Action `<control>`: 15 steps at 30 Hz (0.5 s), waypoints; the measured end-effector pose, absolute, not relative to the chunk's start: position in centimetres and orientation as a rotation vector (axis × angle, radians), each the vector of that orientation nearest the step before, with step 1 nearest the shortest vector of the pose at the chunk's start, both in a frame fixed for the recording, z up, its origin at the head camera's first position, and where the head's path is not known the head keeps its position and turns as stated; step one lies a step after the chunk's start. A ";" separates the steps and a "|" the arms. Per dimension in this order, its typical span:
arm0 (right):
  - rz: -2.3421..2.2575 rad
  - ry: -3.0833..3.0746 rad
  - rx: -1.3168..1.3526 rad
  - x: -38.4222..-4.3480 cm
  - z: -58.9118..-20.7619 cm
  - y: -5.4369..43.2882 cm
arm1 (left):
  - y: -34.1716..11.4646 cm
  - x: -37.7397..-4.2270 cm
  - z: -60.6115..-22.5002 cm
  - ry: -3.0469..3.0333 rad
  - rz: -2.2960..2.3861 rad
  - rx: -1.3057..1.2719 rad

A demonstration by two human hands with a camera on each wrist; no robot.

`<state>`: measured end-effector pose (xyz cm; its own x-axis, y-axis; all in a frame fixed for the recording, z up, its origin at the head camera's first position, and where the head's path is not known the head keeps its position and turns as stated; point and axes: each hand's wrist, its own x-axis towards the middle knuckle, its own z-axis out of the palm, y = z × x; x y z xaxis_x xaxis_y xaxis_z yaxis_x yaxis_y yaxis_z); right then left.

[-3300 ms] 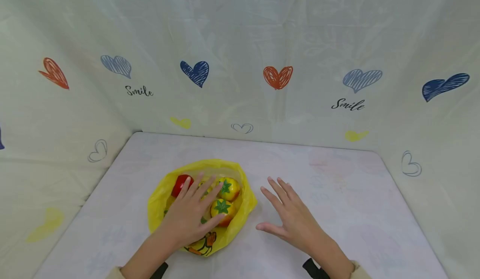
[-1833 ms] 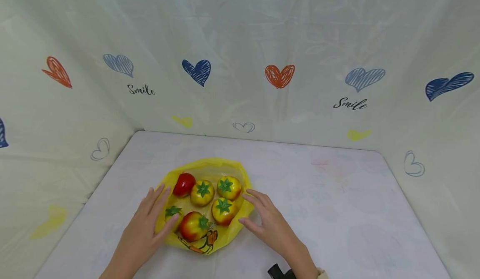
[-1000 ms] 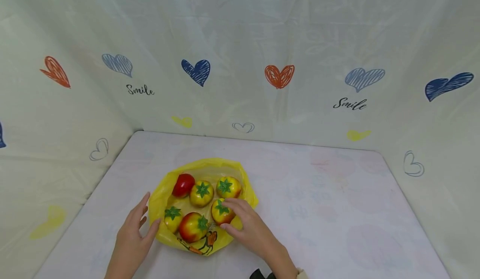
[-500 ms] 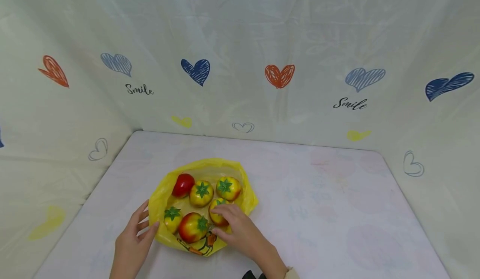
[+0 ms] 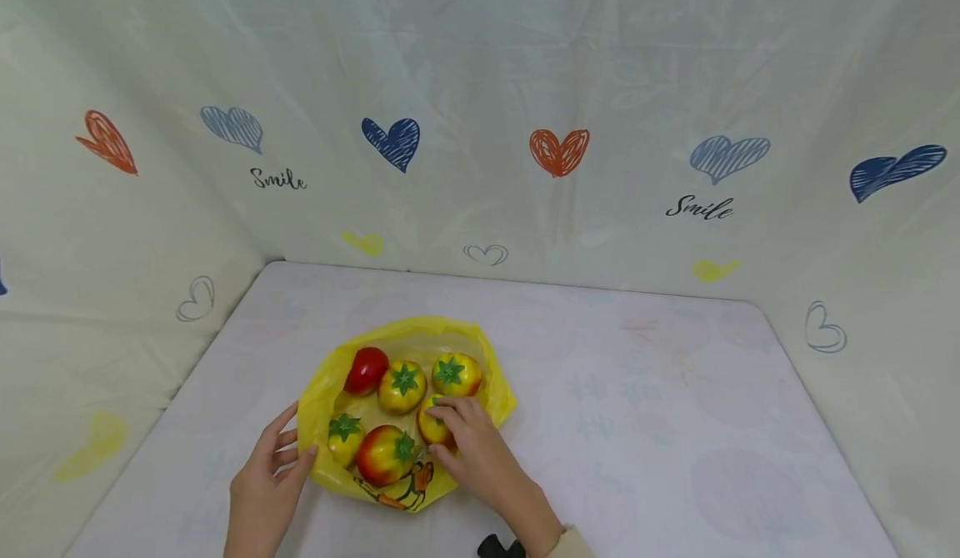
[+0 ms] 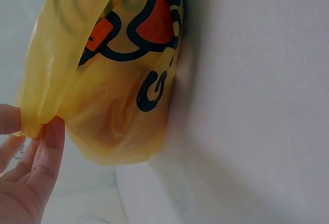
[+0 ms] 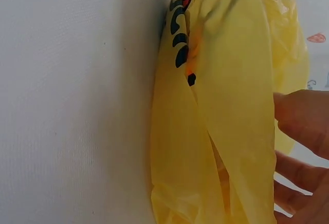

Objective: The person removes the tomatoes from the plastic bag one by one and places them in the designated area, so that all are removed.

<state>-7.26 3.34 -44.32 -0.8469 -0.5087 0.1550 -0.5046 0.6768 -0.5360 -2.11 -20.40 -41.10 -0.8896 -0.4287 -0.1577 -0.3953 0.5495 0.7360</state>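
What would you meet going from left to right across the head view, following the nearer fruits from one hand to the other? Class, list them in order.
Left hand → yellow fruit → red-and-yellow fruit → gripped fruit → right hand.

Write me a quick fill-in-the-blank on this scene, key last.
1. The bag whose edge the left hand pinches is coloured ____.
2. Left or right, the hand gripping one fruit is the ____ one.
3. Counting that one, ____ fruits show inside the bag.
4. The lone fruit showing no green leaves is coloured ____.

Key: yellow; right; six; red.
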 end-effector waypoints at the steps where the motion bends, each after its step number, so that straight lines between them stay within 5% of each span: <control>1: -0.915 2.873 -0.857 -7.3 -44.4 3.3 | -20.4 -2.2 -41.2 -2.726 -1.279 0.721; 15: -0.853 2.834 -0.668 -7.8 -45.0 2.5 | -20.4 -2.5 -41.7 -2.715 -1.263 0.754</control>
